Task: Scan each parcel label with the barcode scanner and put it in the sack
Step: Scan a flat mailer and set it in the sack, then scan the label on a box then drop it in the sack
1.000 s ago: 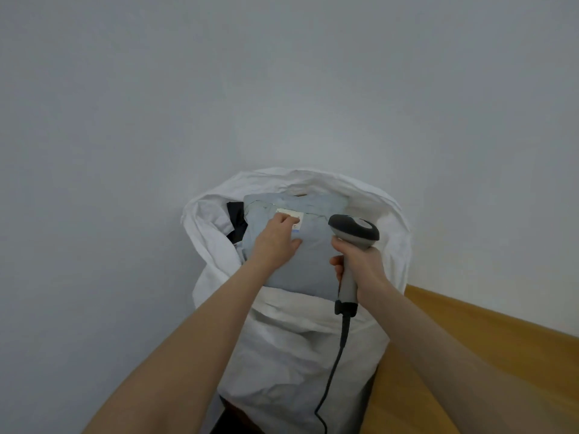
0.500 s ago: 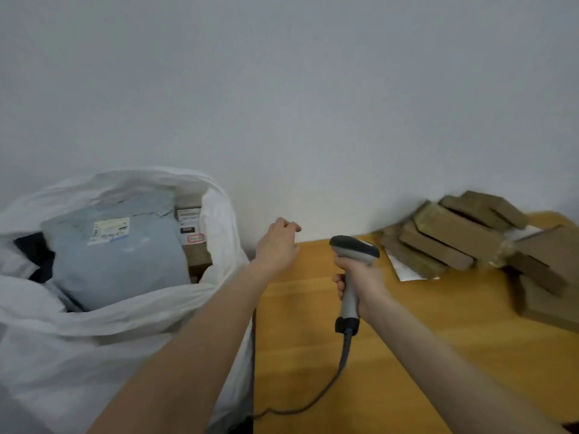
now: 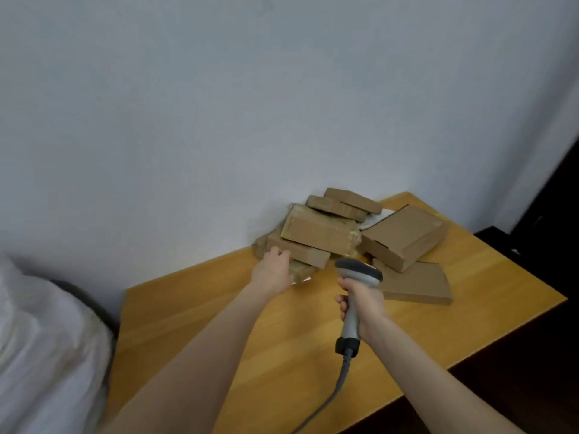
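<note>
Several brown cardboard parcels point(image 3: 319, 230) lie heaped against the wall at the back of the wooden table point(image 3: 219, 324). My left hand point(image 3: 272, 270) reaches to the left end of the heap, its fingers touching a low parcel point(image 3: 300, 250) there; whether it grips is unclear. My right hand point(image 3: 360, 300) grips the handle of the grey barcode scanner point(image 3: 358, 270), held upright in front of the heap, its cable trailing down toward me. The white sack point(image 3: 40, 339) shows blurred at the lower left, its contents out of sight.
A larger flat box point(image 3: 404, 236) and a thin flat parcel point(image 3: 416, 285) lie to the right of the heap. The table's right and near edges drop to a dark floor. A dark piece of furniture point(image 3: 548, 214) stands at far right.
My view swung right from the sack to the table. My left hand left the grey parcel in the sack and reached across to the parcel heap. My right hand kept holding the scanner.
</note>
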{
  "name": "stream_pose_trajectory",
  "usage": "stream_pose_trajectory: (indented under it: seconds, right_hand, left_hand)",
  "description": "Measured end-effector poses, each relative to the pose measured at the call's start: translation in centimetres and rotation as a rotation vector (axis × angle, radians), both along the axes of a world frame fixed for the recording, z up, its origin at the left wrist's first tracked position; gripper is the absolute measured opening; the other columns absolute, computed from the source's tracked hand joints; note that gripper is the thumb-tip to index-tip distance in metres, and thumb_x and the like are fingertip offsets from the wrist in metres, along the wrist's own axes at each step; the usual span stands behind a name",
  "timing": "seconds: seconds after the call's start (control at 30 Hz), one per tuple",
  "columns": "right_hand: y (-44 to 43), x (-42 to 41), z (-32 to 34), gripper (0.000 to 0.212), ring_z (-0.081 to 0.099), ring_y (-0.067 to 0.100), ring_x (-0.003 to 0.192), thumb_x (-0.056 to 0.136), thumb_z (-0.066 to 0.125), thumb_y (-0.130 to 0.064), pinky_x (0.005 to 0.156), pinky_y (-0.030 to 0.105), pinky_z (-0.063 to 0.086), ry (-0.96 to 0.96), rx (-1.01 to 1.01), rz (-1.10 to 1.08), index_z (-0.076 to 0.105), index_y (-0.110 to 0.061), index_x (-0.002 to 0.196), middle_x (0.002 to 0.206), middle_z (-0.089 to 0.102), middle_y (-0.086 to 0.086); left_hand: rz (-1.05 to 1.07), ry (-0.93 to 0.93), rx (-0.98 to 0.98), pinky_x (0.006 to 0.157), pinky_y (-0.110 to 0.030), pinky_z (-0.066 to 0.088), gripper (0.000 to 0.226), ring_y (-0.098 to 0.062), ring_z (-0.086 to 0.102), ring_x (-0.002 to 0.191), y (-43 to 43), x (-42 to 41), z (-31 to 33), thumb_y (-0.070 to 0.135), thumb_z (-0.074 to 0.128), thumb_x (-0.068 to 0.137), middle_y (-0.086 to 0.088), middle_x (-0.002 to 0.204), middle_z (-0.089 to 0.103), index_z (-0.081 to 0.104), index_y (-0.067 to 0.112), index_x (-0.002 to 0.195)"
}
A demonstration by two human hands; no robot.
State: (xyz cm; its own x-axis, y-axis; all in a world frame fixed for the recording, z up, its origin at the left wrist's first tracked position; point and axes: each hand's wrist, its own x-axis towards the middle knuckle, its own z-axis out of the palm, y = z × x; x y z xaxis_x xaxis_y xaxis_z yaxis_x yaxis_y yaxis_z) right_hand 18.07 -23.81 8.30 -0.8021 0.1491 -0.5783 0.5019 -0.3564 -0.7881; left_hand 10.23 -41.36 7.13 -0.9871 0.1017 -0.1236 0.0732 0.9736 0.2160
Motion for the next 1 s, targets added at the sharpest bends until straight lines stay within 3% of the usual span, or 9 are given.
stream_pose_trajectory:
  seconds: [0.23, 0.33, 0.53, 0.63, 0.7, 0.8, 0.9, 1.0]
  right_hand:
    - [11.1, -6.4, -0.5, 0.012, 0.046, 0.015, 0.041, 0.086, 0.068, -0.011, 0.045, 0.026, 0.041, -0.011, 0.009, -0.057, 0.059, -0.005, 0.082, 0.047, 0.056, 0.005]
    - [12.8, -9.5, -1.1, 0.012, 0.048, 0.015, 0.044, 0.084, 0.071, -0.014, 0.050, 0.027, 0.042, -0.018, -0.025, -0.045, 0.061, -0.006, 0.083, 0.049, 0.058, 0.005]
    - [13.8, -15.8, -3.1, 0.013, 0.054, 0.015, 0.049, 0.084, 0.073, -0.014, 0.050, 0.027, 0.047, -0.024, -0.026, -0.041, 0.065, -0.004, 0.088, 0.067, 0.063, 0.009]
    - [13.7, -19.5, -4.9, 0.020, 0.062, 0.020, 0.064, 0.082, 0.075, -0.015, 0.055, 0.029, 0.053, -0.042, -0.027, -0.042, 0.066, -0.004, 0.095, 0.078, 0.065, 0.009]
    - [13.3, -22.4, -6.2, 0.029, 0.066, 0.027, 0.084, 0.081, 0.077, -0.015, 0.067, 0.036, 0.058, -0.048, -0.019, -0.044, 0.065, -0.005, 0.106, 0.093, 0.068, 0.012]
    - [12.5, -25.9, -8.0, 0.042, 0.061, 0.031, 0.098, 0.080, 0.078, -0.021, 0.083, 0.041, 0.052, -0.065, 0.047, 0.002, 0.061, -0.010, 0.117, 0.110, 0.066, 0.013]
    - [11.3, -28.0, -9.3, 0.047, 0.059, 0.026, 0.099, 0.081, 0.077, -0.021, 0.089, 0.040, 0.049, -0.043, 0.039, 0.088, 0.059, -0.013, 0.122, 0.113, 0.064, 0.011]
    - [10.8, -28.9, -9.8, 0.046, 0.057, 0.025, 0.096, 0.080, 0.077, -0.022, 0.088, 0.040, 0.048, -0.052, 0.026, 0.127, 0.059, -0.015, 0.122, 0.110, 0.064, 0.010]
  left_hand:
    - [0.101, -0.037, 0.047, 0.092, -0.036, 0.046, 0.051, -0.022, 0.047, 0.121, 10.3, -4.4, -1.5, 0.036, 0.055, 0.093, -0.005, 0.134, 0.043, 0.043, 0.017, 0.138]
    - [0.187, -0.031, 0.086, 0.091, -0.037, 0.045, 0.053, -0.023, 0.047, 0.121, 11.3, -6.6, -1.8, 0.040, 0.052, 0.093, -0.006, 0.135, 0.044, 0.040, 0.016, 0.138]
    - [0.388, 0.005, 0.164, 0.102, -0.046, 0.041, 0.076, -0.030, 0.038, 0.135, 9.6, -12.8, -3.0, 0.059, 0.046, 0.092, -0.014, 0.149, 0.034, 0.028, 0.011, 0.148]
    - [0.456, -0.018, 0.221, 0.105, -0.048, 0.037, 0.083, -0.035, 0.034, 0.137, 8.4, -17.0, -3.7, 0.060, 0.044, 0.092, -0.018, 0.152, 0.029, 0.020, 0.005, 0.150]
    - [0.491, -0.041, 0.285, 0.107, -0.049, 0.035, 0.085, -0.036, 0.033, 0.138, 7.5, -20.0, -4.3, 0.061, 0.043, 0.092, -0.018, 0.154, 0.028, 0.016, 0.004, 0.151]
    - [0.531, -0.063, 0.352, 0.109, -0.048, 0.031, 0.082, -0.036, 0.032, 0.139, 6.4, -23.3, -5.3, 0.058, 0.042, 0.094, -0.017, 0.154, 0.028, 0.014, 0.006, 0.152]
    - [0.579, -0.136, 0.413, 0.110, -0.043, 0.029, 0.075, -0.035, 0.033, 0.139, 5.0, -25.5, -6.4, 0.055, 0.037, 0.097, -0.017, 0.153, 0.032, 0.023, 0.003, 0.150]
    - [0.626, -0.228, 0.511, 0.106, -0.043, 0.038, 0.066, -0.034, 0.048, 0.125, 3.8, -26.4, -7.3, 0.056, 0.039, 0.096, -0.017, 0.137, 0.051, 0.049, 0.005, 0.137]
